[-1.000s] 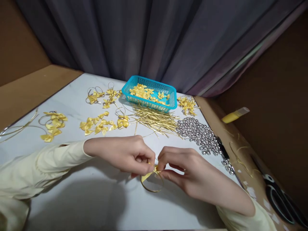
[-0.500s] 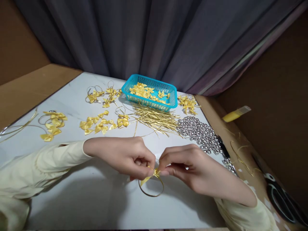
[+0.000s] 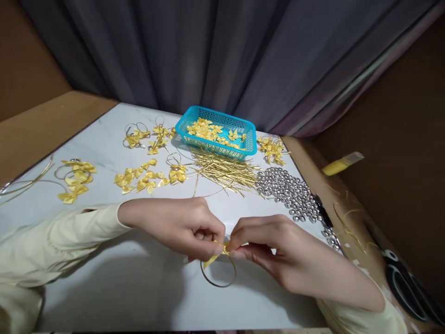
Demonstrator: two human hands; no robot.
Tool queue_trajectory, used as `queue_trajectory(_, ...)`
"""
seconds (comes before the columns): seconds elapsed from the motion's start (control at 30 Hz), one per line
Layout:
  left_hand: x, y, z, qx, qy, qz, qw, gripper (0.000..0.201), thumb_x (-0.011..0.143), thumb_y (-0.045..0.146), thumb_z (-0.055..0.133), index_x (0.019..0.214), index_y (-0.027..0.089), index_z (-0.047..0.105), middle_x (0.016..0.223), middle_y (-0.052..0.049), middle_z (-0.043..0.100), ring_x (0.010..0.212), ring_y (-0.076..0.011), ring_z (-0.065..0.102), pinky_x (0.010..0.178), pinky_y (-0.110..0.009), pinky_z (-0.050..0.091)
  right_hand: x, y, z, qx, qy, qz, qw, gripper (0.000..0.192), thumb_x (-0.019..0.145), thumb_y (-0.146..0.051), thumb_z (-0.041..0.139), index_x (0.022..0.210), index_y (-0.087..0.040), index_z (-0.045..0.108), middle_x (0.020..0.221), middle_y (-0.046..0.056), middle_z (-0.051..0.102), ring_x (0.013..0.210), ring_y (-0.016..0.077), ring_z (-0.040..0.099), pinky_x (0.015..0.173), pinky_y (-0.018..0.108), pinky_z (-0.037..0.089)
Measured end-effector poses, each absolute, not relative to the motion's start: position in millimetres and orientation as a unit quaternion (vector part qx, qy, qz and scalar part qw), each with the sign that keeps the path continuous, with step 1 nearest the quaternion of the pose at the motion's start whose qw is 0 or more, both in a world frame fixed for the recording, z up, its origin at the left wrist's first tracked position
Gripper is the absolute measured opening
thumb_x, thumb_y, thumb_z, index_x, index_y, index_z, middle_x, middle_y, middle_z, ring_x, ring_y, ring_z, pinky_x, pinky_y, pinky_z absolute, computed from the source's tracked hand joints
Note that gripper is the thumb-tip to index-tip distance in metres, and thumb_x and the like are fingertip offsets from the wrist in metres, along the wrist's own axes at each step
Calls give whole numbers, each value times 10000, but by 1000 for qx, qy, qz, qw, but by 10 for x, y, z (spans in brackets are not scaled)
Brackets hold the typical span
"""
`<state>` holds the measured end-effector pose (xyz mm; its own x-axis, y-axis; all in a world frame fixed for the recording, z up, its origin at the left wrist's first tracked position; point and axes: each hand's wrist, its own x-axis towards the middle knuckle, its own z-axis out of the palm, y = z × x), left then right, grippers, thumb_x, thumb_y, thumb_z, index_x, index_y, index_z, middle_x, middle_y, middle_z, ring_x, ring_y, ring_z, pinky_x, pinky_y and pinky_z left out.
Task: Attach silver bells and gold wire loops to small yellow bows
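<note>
- Versus a second ago: both hands have barely moved; the right hand (image 3: 274, 250) sits slightly lower and its wrist reaches further toward the near edge. The gold wire loop (image 3: 218, 274) still hangs below the fingertips, now a touch lower in view.
- Camera has tilted up a little: basket and piles ride slightly higher in frame; none of them has shifted on the table.
- Left hand (image 3: 181, 225): fingers curled in, thumb and forefinger pinched tight on the small yellow ribbon bow (image 3: 216, 255) where it meets the loop.
- Right hand: same pinch from the other side, fingertips touching the left hand's. What exactly lies between the tips I can't tell, too small.
- Bow and loop sit at the near centre of the white table (image 3: 139, 297), just above its surface.
- Materials: loop is thin, round, shiny gold wire; bow is satin-like, folded, soft.
- Teal plastic basket (image 3: 217, 132), rectangular mesh walls, holds loose yellow bows.
- Just in front of it: a pile of straight gold wire pieces (image 3: 224, 171), thin and glossy.
- Right of that: a heap of silver bells (image 3: 290, 192), small, round, metallic.
- Finished bow-and-loop pieces (image 3: 144, 178) scattered at left, well apart from the hands.
- Black-handled scissors (image 3: 405, 283) on the brown surface at right.
- Pale yellow sleeves on both arms; dark pleated curtain behind.
</note>
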<state>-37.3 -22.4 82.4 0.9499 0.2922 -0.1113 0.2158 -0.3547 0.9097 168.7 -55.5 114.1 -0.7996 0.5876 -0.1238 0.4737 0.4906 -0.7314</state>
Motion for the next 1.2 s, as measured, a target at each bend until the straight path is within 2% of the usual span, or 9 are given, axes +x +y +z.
queue_trajectory(0.5,-356,-217,832,820,165,37,546,133,770,35,499,691,121,563,488,41,532,431,-29,449,439,-68,337,1688,-607,1136,-314,-878,359,42,205,886,-114,418,919,-133,620,846,50,635,735,120,576,659,215,408)
queue_trajectory(1.2,-376,-212,812,805,178,6,566,116,774,59,481,716,138,543,489,36,544,410,-45,468,425,-92,351,1746,-604,1149,-322,-883,340,37,208,915,-169,386,965,-156,587,857,48,589,737,128,541,660,241,394)
